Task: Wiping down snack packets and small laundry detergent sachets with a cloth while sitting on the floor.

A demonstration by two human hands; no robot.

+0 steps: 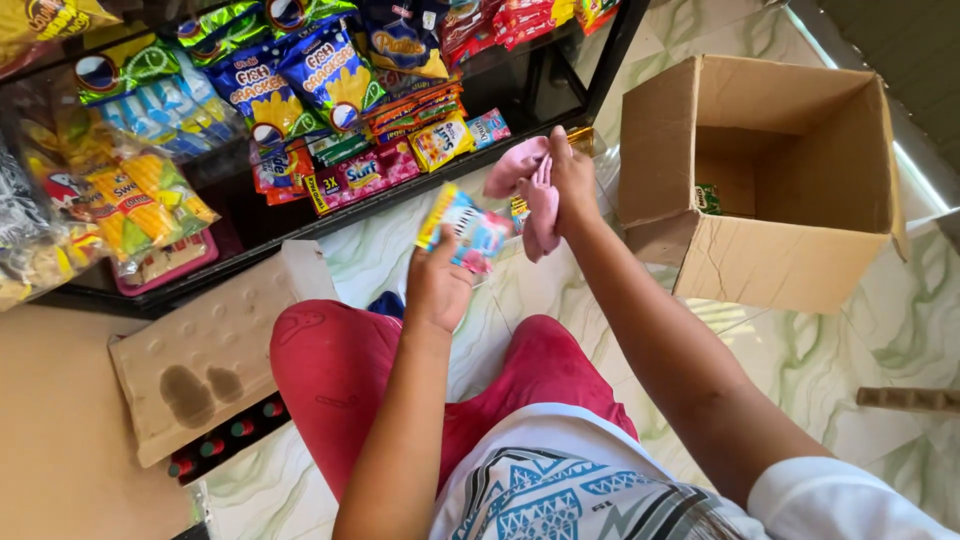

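1. Setting: glossy floor [880, 330] of pale tile with green marbled veining; the person sits on it in red trousers, facing a low black shelf [300, 215].
2. Left hand [437, 290]: fingers closed on a small, flat, glossy sachet [468, 228], multicoloured in blue, yellow and pink, held up above the knees.
3. Right hand [572, 180]: clamped on a soft pink cloth [530, 190], folded and limp, hanging just beside the sachet's right edge. Whether cloth and sachet touch cannot be told.
4. The two hands are close together but apart, between the shelf and the box.
5. Cardboard box [790, 250]: plain brown, rectangular, flaps open, standing on the floor right of the hands; a small green packet shows inside.
6. The shelf carries crinkled foil snack bags [300, 75] in blue and yellow, plus strips of small sachets along the front edge.
7. Lower left: a flat cardboard sheet [200, 350], stained dark, lying over red-capped bottles [225, 440].
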